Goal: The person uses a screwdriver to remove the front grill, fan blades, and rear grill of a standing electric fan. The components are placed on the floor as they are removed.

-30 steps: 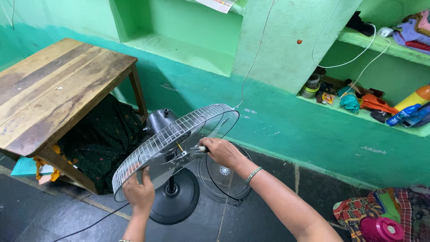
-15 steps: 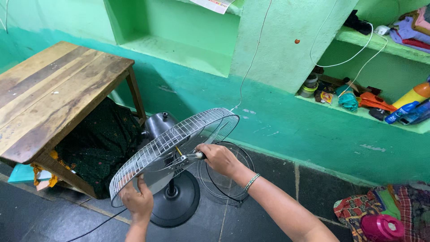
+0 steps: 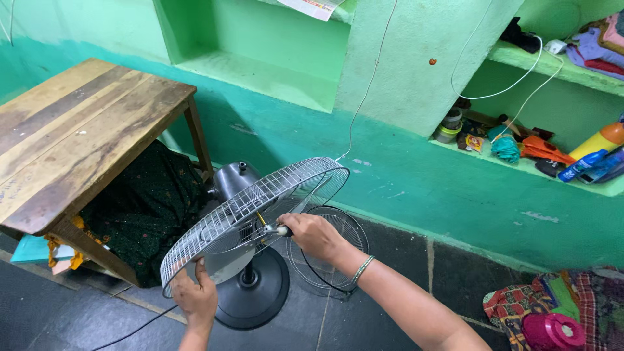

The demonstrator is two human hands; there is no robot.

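Left hand (image 3: 194, 300) gripped the wire fan guard (image 3: 250, 211) rim at 7 o'clock; right hand (image 3: 313, 235) clenched a screwdriver (image 3: 276, 229) at the hub. Guard tilted over the pedestal fan base (image 3: 253, 296). Risk: tip slipping through the wires, or the fan toppling.

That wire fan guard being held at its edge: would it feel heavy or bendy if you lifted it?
The wire guard is thin open wire, so probably light for its size. The left hand alone steadies its rim, suggesting little weight. The ribs may flex slightly; the round rim could roll if dropped.
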